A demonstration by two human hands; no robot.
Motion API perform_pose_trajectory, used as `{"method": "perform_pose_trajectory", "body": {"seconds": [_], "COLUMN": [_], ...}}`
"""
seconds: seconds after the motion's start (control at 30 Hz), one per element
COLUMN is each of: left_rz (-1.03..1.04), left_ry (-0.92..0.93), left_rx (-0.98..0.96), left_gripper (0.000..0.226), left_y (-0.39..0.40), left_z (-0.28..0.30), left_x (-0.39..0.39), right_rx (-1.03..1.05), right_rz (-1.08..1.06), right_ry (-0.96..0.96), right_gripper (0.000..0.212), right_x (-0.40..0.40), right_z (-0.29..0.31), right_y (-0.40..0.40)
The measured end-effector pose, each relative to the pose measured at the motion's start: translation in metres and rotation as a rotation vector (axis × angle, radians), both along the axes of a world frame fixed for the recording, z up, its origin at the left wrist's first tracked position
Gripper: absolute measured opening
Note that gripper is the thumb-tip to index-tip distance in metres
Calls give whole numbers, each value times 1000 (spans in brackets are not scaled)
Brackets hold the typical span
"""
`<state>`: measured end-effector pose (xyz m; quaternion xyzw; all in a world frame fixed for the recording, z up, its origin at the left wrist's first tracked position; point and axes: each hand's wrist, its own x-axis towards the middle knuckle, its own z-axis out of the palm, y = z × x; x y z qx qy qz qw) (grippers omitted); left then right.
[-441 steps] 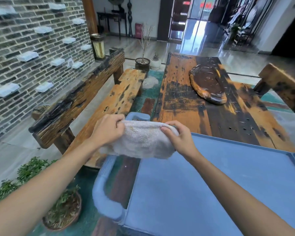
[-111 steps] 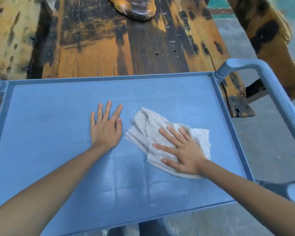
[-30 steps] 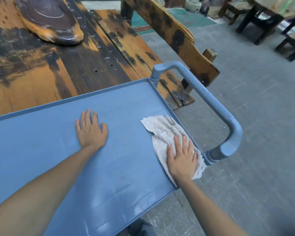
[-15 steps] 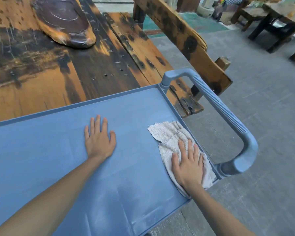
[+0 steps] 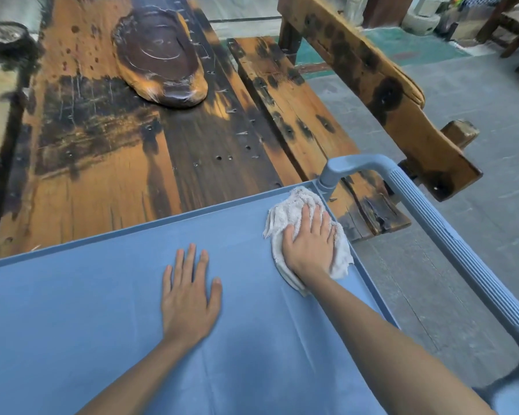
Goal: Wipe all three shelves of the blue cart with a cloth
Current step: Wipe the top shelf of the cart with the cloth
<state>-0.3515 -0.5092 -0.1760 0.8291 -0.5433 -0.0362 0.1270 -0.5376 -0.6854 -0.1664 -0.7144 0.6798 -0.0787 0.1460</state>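
Wiping the top shelf [image 5: 72,324] of the blue cart, right of centre in the frame. Right hand [image 5: 309,247] spread flat, palm down on the bunched white cloth [image 5: 294,205], pressing rather than gripping, pushed into the far right corner beside the handle [image 5: 450,235], likely to clear dirt along the rim. Left hand [image 5: 189,295] flat and empty mid-shelf, fingers open, probably steadying the cart. Lower two shelves out of view, apparently still to do.

The cart's top shelf [image 5: 102,310] is plain matte blue, its ribbed handle [image 5: 450,235] a greyer blue; the terry cloth [image 5: 285,214] at its far right corner is off-white; beyond, the wooden table [image 5: 102,163] is orange mottled with black
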Motion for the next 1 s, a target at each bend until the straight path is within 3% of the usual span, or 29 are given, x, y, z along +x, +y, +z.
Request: {"method": "perform_pose_trajectory", "body": {"seconds": [0.3,0.57,0.63,0.67,0.73,0.77,0.8,0.9,1.0], "left_rz": [-9,-43,-67,-51,96,186,252,252,327], "left_ry": [-58,41,223,420,994,1158,1167,657,221], "left_rx": [57,89,96,72,-47,-146,-239,-208,-55], "left_gripper": [62,69,75,74,54,39,31,31,52], "left_y": [-3,-5,-5,-6,-5,0,14,82,155], "left_z": [-10,2,13,21,48,57,62,58,56], "left_x": [3,1,6,12,32,45,64,135,207], "right_rx": [3,30,42,45,38,36,37,47,49], "right_rz": [-82,-38,-11,-4,-1,-11,-21,-50,-127], "right_ry": [28,65,71,73,73,73,77,73,70], "right_gripper": [75,77,78,78,82,85,88,90,88], "right_x": [42,42,42,43,45,44,44,50,64], "right_z": [-5,-7,-7,-7,-5,-4,-2,2,5], "right_y": [-34,-24,-18,-16,-16,-18,-18,-9,6]}}
